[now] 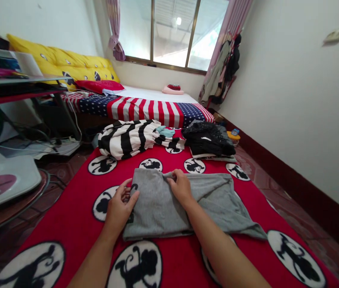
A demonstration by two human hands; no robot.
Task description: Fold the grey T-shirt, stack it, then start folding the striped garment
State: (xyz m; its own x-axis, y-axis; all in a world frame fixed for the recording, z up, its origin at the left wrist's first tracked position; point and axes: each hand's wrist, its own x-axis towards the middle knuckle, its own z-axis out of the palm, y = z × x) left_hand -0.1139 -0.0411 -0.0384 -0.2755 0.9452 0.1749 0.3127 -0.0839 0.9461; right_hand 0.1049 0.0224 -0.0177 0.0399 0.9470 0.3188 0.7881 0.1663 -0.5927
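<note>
A grey T-shirt [157, 212], partly folded, lies across the red blanket, with dark lettering showing along its left edge. At that edge is my left hand [120, 206], its thumb resting on the cloth and its fingers apart and loosely curved beside it. My right hand [180, 186] grips the shirt's far edge near the middle, thumb and fingers closed on the fabric. To the right the cloth spreads out in a wrinkled, tapering end.
Beneath everything is a red blanket [76, 216] with monkey prints. Behind the shirt lie a black-and-white striped garment [130, 138] and a pile of dark clothes [208, 138]. A bed [145, 110] stands under the window. A white plastic item [4, 180] sits on a round stool at left.
</note>
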